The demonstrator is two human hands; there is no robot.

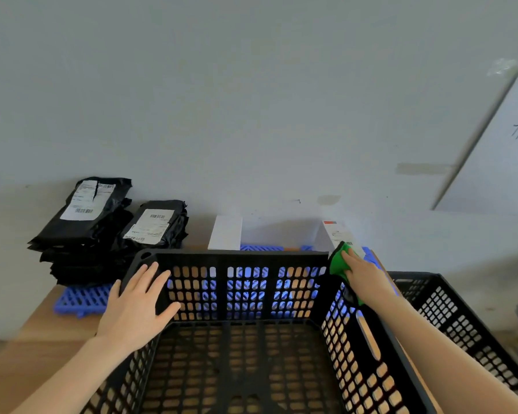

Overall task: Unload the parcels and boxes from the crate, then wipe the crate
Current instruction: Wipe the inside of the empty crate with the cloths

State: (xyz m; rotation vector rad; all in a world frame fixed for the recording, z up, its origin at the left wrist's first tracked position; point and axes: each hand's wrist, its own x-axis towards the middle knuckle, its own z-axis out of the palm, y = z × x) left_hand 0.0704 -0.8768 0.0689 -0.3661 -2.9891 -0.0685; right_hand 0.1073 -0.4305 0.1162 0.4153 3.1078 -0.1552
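— Where is the crate found?
— The crate [245,258] is set near, at the middle. Nothing is seen inside it. The black parcels [93,231] are stacked far left, and the white boxes [225,233] are stood beyond its far wall.
— How are the hands placed?
— The left hand [138,306] is laid flat on the far-left corner, fingers straight and spread, with nothing gripped. A green cloth [338,262] is pressed onto the far-right corner of the rim by the right hand [364,274], fingers fairly straight. Its thumb cannot be seen.
— How is the crate expected to handle?
— It is judged stiff and light, so it may be shifted by wiping unless steadied. Hold is best taken at the solid rim or at the handle slot [368,336]. The soft cloth may be snagged on the lattice.
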